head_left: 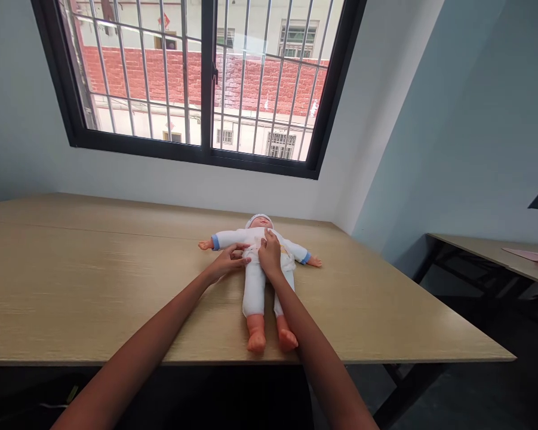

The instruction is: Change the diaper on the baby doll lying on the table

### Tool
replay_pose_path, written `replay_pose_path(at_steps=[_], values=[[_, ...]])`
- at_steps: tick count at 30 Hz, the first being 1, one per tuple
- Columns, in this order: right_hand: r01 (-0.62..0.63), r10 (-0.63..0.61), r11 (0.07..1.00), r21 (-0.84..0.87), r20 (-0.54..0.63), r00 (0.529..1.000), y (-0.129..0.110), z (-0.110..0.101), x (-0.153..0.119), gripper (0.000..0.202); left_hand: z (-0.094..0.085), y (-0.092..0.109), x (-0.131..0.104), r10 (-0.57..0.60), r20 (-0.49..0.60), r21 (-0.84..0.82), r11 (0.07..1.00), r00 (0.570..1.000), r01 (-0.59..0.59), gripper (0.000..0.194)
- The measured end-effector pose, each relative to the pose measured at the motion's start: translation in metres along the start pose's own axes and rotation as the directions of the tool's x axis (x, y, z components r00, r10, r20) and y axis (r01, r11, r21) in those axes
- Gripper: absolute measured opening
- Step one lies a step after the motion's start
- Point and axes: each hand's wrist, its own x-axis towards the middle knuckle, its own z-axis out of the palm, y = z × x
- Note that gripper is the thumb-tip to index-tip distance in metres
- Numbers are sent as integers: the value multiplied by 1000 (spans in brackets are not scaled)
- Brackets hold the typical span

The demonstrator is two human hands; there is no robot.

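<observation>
A baby doll (254,292) lies on its back on the table, feet towards me and arms spread. It wears a white suit with blue cuffs and a white cap. Around its waist is a thin white diaper (287,260) with a faint yellowish print. My left hand (227,261) rests at the waist on the left, fingers stretched apart and their tips touching the diaper's side. Over the belly, my right hand (271,254) is closed, thumb and fingers pinching at the diaper's front. That hand hides part of the belly and the pinched edge.
The wooden table (116,286) has its front edge just beyond the doll's feet. Behind it is a wall with a barred, black-framed window (206,156). At the right, a second table (488,254) bears a pink sheet (535,257).
</observation>
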Motion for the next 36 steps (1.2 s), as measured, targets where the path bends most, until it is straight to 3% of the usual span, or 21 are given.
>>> replay_pose_path(at_steps=[7,11,15,17,21,25,28,32,36], values=[[-4,18,990,140,-100,995,5,-4,0,55,0,-1,1,10,-1,-59,998,1000,-10,52],[83,-46,966,244,-153,987,-6,-13,-1,44,-6,-8,7,-32,-39,-192,981,999,24,47],[61,-2,951,303,-192,981,-13,-19,-3,32,-16,-13,13,-111,-133,-345,937,985,59,31],[28,37,944,329,-188,982,-14,-20,-4,28,-23,-16,14,-186,-242,-405,911,952,75,20],[-58,125,913,403,-141,982,-13,-19,-6,26,-39,-21,16,-355,-414,-509,853,838,110,11],[-79,143,901,427,-118,983,-15,-18,-6,27,-49,-22,18,-430,-459,-567,815,777,116,19],[-36,112,925,379,-182,977,-12,-21,-1,27,-52,-21,18,-442,-500,-580,809,745,91,20],[-57,157,961,269,-368,916,18,-40,13,30,-60,-21,18,-372,-588,-513,858,718,24,16],[-302,291,952,50,-451,844,81,-72,16,41,-70,-20,17,-321,-633,-452,892,705,0,20]])
